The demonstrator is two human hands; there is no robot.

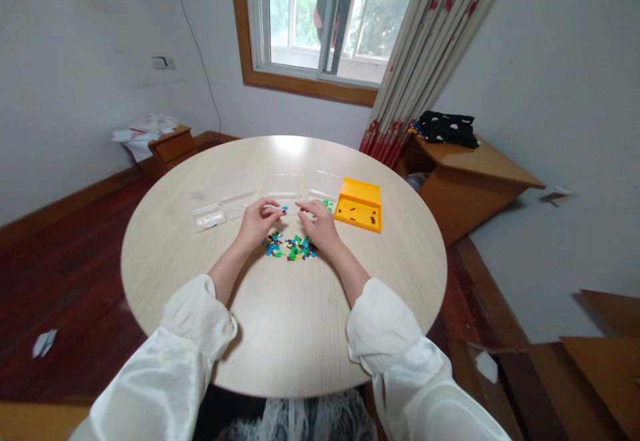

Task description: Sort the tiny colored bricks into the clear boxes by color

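My left hand (257, 223) is over the middle of the table, thumb and fingers drawn together beside a clear box (283, 195). Small blue pieces (285, 208) show at its fingertips; whether they are pinched or lie in the box behind, I cannot tell. Opposite it, my right hand (319, 223) has thumb and index finger closed around what looks like a tiny dark brown piece (301, 210). Below both hands spreads a pile of small plastic building bricks (300, 247) in green, blue, brown, white and yellow. Green bricks (327, 205) lie in another clear box just beyond my right hand.
An open yellow box (359, 191) holding several brown pieces stands to the right. At left are a small clear box (209, 217) with a few light pieces and a clear tray (239, 205). All rest on a round wooden table (290, 321). A window and curtain are behind.
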